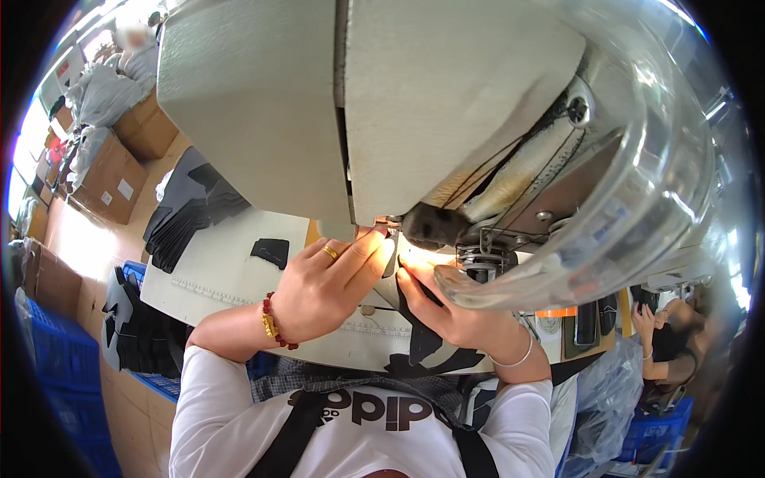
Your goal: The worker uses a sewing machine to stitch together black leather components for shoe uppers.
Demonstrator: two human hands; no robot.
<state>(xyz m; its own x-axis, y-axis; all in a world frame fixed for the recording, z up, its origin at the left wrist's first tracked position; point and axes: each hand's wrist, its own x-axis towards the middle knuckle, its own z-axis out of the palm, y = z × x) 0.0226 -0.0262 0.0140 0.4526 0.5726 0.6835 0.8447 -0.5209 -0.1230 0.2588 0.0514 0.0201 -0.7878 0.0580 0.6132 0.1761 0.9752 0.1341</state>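
A large pale sewing machine (255,95) fills the upper middle, its lit needle area partly hidden by the machine head and my fingers. My left hand (323,279), wearing a gold ring and red bead bracelet, is closed with its fingertips at the presser foot. Opposite it, my right hand (450,311) holds a curved black cut piece (424,338) between thumb and fingers. That piece runs from under the needle toward my lap. Just left of my left hand, a small black piece (271,252) lies on the white sewing table (215,255).
Stacked black cut pieces (187,211) rest at the table's left. More hang over a blue crate (155,382). Cardboard boxes (107,179) stand beyond. A clear curved guard (669,159) arches at right, near a phone (586,323). Another person (677,334) sits farther right.
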